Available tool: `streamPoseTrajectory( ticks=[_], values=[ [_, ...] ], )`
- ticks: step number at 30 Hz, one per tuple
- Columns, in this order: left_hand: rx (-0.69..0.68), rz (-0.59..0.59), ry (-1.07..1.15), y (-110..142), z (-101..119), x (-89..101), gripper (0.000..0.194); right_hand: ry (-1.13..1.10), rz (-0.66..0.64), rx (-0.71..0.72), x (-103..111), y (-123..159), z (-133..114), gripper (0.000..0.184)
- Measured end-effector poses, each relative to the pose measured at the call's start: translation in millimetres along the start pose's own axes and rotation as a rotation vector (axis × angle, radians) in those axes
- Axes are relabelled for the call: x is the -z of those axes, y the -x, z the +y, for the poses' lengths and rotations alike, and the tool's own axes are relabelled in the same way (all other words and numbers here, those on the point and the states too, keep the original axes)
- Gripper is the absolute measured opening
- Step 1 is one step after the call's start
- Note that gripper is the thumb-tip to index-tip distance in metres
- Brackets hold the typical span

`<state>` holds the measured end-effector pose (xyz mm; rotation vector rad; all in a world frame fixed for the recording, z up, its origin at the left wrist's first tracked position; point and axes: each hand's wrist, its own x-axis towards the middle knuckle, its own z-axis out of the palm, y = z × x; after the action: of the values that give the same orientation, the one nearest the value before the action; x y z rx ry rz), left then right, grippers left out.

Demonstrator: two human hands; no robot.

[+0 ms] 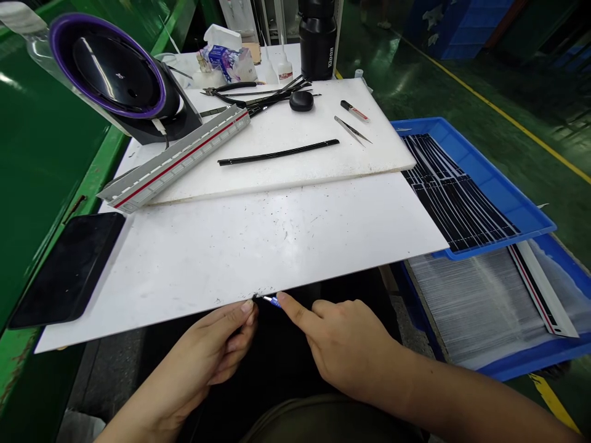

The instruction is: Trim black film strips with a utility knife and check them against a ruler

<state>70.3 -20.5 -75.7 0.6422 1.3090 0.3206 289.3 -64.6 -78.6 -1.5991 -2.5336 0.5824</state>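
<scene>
Both of my hands are below the near edge of a white board (258, 246). My left hand (217, 351) and my right hand (341, 344) meet at a tiny blue and white piece (271, 301), pinched between their fingertips at the board's edge. The other fingers of each hand are curled in. On a raised white slab (295, 154) further away lie a thin black strip (277, 152), tweezers (353, 130) and a small knife (354, 111).
A grey ruler with a red line (178, 160) lies slanted at the left, by a purple-rimmed magnifier lamp (111, 67). A dark phone (69, 267) rests at the left. Blue trays (480, 184) at the right hold black strips. Cutters, a black bottle (317, 38) and tissues stand behind.
</scene>
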Motion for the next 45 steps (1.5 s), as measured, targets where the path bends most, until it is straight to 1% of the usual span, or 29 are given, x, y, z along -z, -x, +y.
streamPoseTrajectory(
  ticks=[3, 9, 13, 23, 30, 35, 45],
  values=[
    [-0.01, 0.0, -0.004, 0.3, -0.2, 0.2, 0.045, 0.005, 0.022, -0.009, -3.0, 1.3, 0.9, 0.069],
    [-0.025, 0.0, -0.013, -1.5, 0.6, -1.5, 0.044, -0.232, 0.028, 0.013, -5.2, 1.3, 5.7, 0.058],
    [-0.025, -0.005, -0.024, -2.5, 0.6, -2.3, 0.044, -0.295, 0.044, 0.017, -4.4, 1.2, 5.3, 0.056],
    [-0.019, -0.008, -0.023, -2.1, 1.2, -0.7, 0.046, -0.246, 0.037, 0.027, -2.5, 0.2, 5.8, 0.057],
    [-0.003, 0.0, -0.019, -2.5, -0.3, 0.3, 0.049, -0.092, 0.015, 0.021, 0.2, -0.1, 4.6, 0.065],
    [-0.004, -0.001, -0.026, -2.0, 1.9, 0.0, 0.051, -0.04, 0.018, 0.026, -0.6, 0.5, 3.4, 0.068],
    [-0.008, -0.025, -0.012, -2.5, 1.8, 0.6, 0.045, -0.018, 0.005, 0.017, -2.4, -0.4, 5.0, 0.067]
  ],
)
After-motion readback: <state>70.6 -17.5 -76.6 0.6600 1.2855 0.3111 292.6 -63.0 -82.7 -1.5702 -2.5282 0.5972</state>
